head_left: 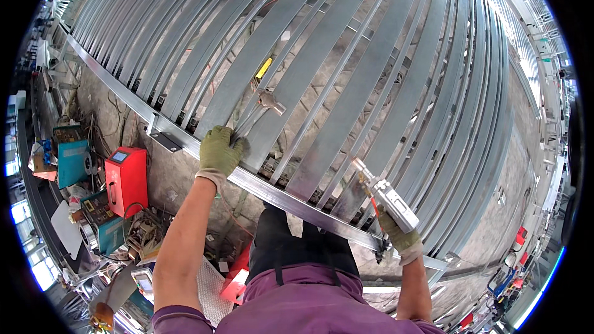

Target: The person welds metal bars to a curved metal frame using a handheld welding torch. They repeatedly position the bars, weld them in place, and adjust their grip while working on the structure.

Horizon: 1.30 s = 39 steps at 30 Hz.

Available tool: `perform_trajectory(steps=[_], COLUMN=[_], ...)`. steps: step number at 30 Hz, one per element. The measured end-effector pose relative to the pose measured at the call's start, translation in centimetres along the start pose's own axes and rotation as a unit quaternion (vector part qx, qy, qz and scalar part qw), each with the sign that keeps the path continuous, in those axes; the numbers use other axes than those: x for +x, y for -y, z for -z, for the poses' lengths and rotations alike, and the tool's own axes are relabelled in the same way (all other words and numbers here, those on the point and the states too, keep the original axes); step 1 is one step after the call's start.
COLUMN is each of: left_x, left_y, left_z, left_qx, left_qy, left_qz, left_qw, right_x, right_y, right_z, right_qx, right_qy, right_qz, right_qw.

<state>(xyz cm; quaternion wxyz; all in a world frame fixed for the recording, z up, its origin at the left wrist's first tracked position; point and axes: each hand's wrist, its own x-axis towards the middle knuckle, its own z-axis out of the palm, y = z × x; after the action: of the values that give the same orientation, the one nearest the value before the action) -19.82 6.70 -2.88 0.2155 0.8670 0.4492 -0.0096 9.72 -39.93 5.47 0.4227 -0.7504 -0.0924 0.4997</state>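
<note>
My left hand [219,150], in a green work glove, is at the near rail [278,198] of a large grey metal frame. Its fingers are closed around what looks like the handle end of a hammer [271,103], whose head lies out over the slats; the grip itself is partly hidden. On the right, my gloved right hand [401,238] is wrapped round a silver, block-bodied welding gun [391,203]. The gun's narrow nozzle points up and left, above the long flat metal slats [322,161]. Whether the nozzle touches a slat I cannot tell.
A yellow tool [264,68] lies among the slats beyond the hammer. A black plate [166,141] juts from the rail's near side. At left stand a red machine [128,180] with a small screen and teal boxes [73,162]. Cables trail over the concrete floor.
</note>
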Motion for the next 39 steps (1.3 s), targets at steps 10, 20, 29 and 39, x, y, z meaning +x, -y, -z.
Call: perform_trajectory(steps=[10,20,29,39], left_x=[-0.7,-1.1,-1.2,-1.2], left_y=[-0.5,-0.7,-0.7,-0.8], left_z=[-1.5,-1.8,-1.5,-1.7], left_qx=[0.003,-0.005,-0.002,-0.004], left_qy=[-0.089,-0.108,-0.099,-0.109], left_qz=[-0.033,-0.040,-0.040,-0.044], left_qw=[0.995,0.993,0.994,0.993], right_x=[3.6,11.6,11.5,11.4], right_y=[18.3,17.7,18.2,16.9], right_z=[-5.2,-11.0,-12.1,-12.0], right_qx=[-0.260,-0.275,-0.249,-0.223], right_qy=[0.248,0.339,0.377,0.381], right_qz=[-0.076,-0.134,-0.122,-0.083], right_qw=[0.930,0.890,0.884,0.893])
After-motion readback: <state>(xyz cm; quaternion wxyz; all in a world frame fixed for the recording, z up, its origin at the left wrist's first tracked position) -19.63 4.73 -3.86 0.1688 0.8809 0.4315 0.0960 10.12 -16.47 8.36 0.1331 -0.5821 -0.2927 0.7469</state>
